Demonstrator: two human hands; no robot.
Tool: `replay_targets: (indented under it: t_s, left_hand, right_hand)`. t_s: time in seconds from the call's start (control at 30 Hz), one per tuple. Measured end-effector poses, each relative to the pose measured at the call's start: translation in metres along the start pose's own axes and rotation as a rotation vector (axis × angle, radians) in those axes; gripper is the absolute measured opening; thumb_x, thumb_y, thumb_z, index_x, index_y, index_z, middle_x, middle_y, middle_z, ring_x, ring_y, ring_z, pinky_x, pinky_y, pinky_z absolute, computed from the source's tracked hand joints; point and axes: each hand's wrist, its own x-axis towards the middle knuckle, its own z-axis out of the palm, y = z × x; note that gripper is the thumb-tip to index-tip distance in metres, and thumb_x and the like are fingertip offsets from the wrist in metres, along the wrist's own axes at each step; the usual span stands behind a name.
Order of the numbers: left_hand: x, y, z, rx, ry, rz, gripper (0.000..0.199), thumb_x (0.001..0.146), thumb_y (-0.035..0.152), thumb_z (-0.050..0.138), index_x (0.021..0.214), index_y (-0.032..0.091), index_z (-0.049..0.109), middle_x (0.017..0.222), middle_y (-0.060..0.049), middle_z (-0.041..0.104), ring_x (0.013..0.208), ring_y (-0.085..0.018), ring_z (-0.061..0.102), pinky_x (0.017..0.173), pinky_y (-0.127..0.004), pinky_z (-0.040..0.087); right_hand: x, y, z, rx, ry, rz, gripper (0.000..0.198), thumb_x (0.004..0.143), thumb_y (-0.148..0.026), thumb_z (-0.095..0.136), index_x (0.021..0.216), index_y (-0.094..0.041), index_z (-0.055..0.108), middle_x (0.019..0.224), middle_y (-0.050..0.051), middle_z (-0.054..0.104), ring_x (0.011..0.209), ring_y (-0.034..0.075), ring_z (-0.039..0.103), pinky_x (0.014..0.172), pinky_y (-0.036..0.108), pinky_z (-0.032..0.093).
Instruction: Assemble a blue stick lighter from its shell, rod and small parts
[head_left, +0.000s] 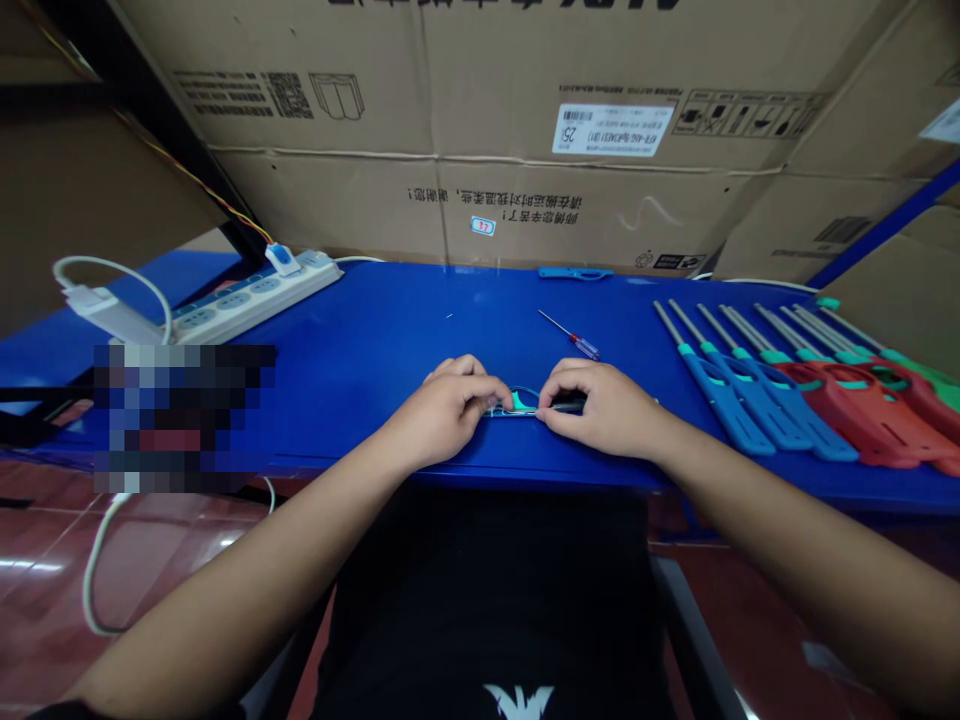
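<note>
On the blue table, close to its front edge, lies a blue lighter casing [529, 391] with a green trigger piece [519, 403]. My left hand [454, 412] is closed at the casing's left end, its fingertips pressed near the green piece. From the other side, my right hand [600, 408] pinches a slim black piece [570, 405] beside a thin silvery strip. Fingers cover much of the casing, so its inner parts cannot be made out. Beyond my right hand rests a screwdriver [581, 344] with a clear purple and red handle.
Several long-necked lighters [757, 400], blue and red, line the right side. A blue casing half [575, 273] lies at the back before a large cardboard box [495, 120]. At left are a white power strip [247, 295] with cables and a pixelated object [180, 420].
</note>
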Motion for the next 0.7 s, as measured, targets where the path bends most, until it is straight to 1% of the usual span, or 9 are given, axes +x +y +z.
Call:
replay_targets:
  t_s: [0.1,0.23,0.4,0.5,0.6,0.7]
  left_hand:
    - [0.0,0.0,0.0,0.017,0.002,-0.001,0.032,0.094,0.014,0.045,0.097,0.028,0.074,0.095,-0.003,0.058,0.094,-0.02,0.053,0.091,-0.039,0.043]
    - [0.0,0.001,0.0,0.027,-0.011,-0.001,0.032,0.094,0.014,0.045,0.097,0.028,0.074,0.095,-0.004,0.058,0.094,-0.02,0.054,0.091,-0.039,0.043]
    - [0.001,0.004,-0.001,0.049,-0.013,-0.004,0.035,0.093,0.01,0.044,0.096,0.027,0.074,0.095,-0.004,0.058,0.093,-0.02,0.054,0.09,-0.039,0.043]
    - [0.001,0.005,-0.002,0.061,-0.014,0.005,0.036,0.091,0.008,0.044,0.095,0.027,0.074,0.093,-0.004,0.058,0.093,-0.02,0.055,0.09,-0.039,0.043]
    - [0.001,0.005,-0.001,0.059,-0.005,0.011,0.036,0.092,0.009,0.043,0.094,0.026,0.074,0.094,-0.004,0.058,0.093,-0.02,0.054,0.089,-0.039,0.044]
    - [0.0,0.003,-0.001,0.047,0.001,0.019,0.036,0.092,0.01,0.043,0.095,0.026,0.074,0.096,-0.005,0.058,0.094,-0.02,0.054,0.088,-0.038,0.045]
  right_hand:
    - [-0.004,0.0,0.001,-0.084,0.044,-0.064,0.007,0.082,-0.022,0.067,0.084,-0.02,0.073,0.09,0.004,0.067,0.085,0.017,0.062,0.081,0.033,0.047]
    - [-0.014,0.001,0.004,-0.33,0.11,-0.186,0.014,0.089,-0.025,0.063,0.091,-0.024,0.077,0.092,0.004,0.066,0.087,0.019,0.059,0.085,0.038,0.04]
    - [-0.023,-0.002,0.006,-0.554,0.137,-0.319,0.023,0.096,-0.026,0.055,0.095,-0.023,0.077,0.091,0.006,0.066,0.085,0.02,0.055,0.084,0.039,0.037]
    - [-0.024,-0.005,0.005,-0.663,0.116,-0.379,0.025,0.097,-0.024,0.052,0.094,-0.022,0.077,0.089,0.006,0.067,0.085,0.02,0.053,0.082,0.039,0.035]
    - [-0.024,-0.005,0.006,-0.694,0.112,-0.396,0.024,0.096,-0.021,0.052,0.095,-0.021,0.075,0.089,0.006,0.067,0.084,0.02,0.053,0.083,0.039,0.035]
    - [-0.024,0.0,0.01,-0.622,0.152,-0.382,0.021,0.095,-0.02,0.053,0.095,-0.02,0.074,0.089,0.006,0.068,0.082,0.02,0.053,0.083,0.038,0.036]
